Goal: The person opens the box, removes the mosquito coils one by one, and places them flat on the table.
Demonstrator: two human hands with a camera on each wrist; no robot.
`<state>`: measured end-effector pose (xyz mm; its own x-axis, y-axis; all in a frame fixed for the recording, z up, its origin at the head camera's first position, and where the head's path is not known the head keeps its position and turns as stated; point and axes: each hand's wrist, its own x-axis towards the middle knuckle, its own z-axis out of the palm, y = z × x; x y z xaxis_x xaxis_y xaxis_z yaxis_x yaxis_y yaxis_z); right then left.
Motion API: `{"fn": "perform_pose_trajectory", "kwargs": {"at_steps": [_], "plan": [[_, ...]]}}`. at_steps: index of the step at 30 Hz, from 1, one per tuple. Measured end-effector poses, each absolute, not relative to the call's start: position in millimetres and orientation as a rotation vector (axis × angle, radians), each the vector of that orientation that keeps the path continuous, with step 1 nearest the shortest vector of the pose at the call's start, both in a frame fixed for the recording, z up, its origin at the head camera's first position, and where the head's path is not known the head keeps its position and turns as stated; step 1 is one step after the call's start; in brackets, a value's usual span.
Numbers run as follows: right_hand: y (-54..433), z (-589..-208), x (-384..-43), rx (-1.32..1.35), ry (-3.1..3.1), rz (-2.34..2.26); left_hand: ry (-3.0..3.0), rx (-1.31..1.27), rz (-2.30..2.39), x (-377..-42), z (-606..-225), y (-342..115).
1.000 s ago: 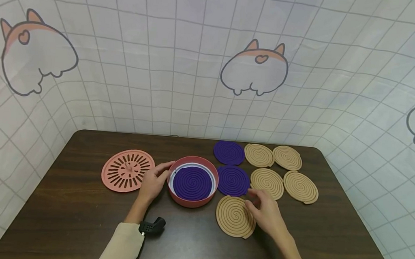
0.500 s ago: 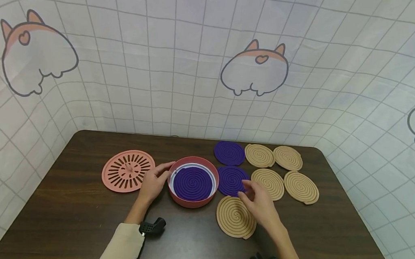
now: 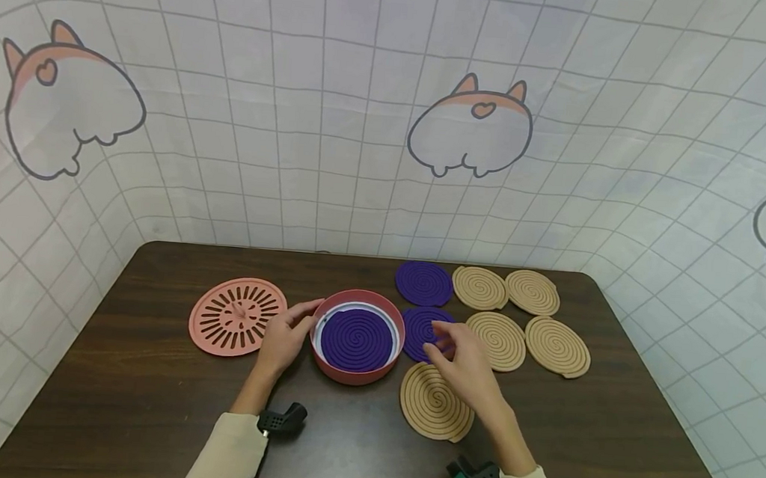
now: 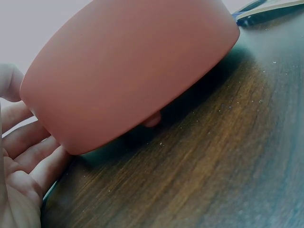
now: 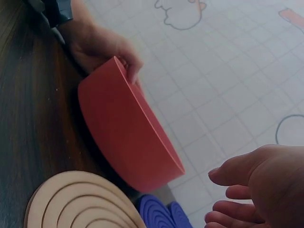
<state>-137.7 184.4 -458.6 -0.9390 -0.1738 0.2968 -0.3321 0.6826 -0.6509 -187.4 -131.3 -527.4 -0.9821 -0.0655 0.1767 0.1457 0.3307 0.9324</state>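
Observation:
My left hand [image 3: 283,336] holds the side of a round red mosquito coil holder [image 3: 353,378], its fingers against the outer wall and its thumb by the rim. Inside the holder a purple mosquito coil [image 3: 356,340] lies on a white liner. Over another purple coil [image 3: 418,324], just right of the holder, hovers my right hand [image 3: 464,362]. Its thumb and fingers are apart with nothing between them, as the right wrist view [image 5: 273,190] also shows of that palm. Partly under the right forearm is a tan coil [image 3: 434,404].
A pink slotted lid [image 3: 240,313] lies left of the holder. More tan coils [image 3: 495,342] lie flat in rows at the right, and a further purple coil [image 3: 424,284] is behind. A white grid-patterned curtain [image 3: 365,117] encloses the dark wooden table [image 3: 141,400].
My right hand has moved left and slightly away from me, from beside the near tan coil to over the purple coil. The left hand stays at the holder.

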Motion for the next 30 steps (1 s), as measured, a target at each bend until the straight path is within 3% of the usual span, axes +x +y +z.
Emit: {"fn": "perform_pose_trajectory", "kwargs": {"at_steps": [30], "plan": [[139,-450,-160,0.496,-2.678,1.273,-2.393,-0.090,-1.697,-187,-528,-130]]}}
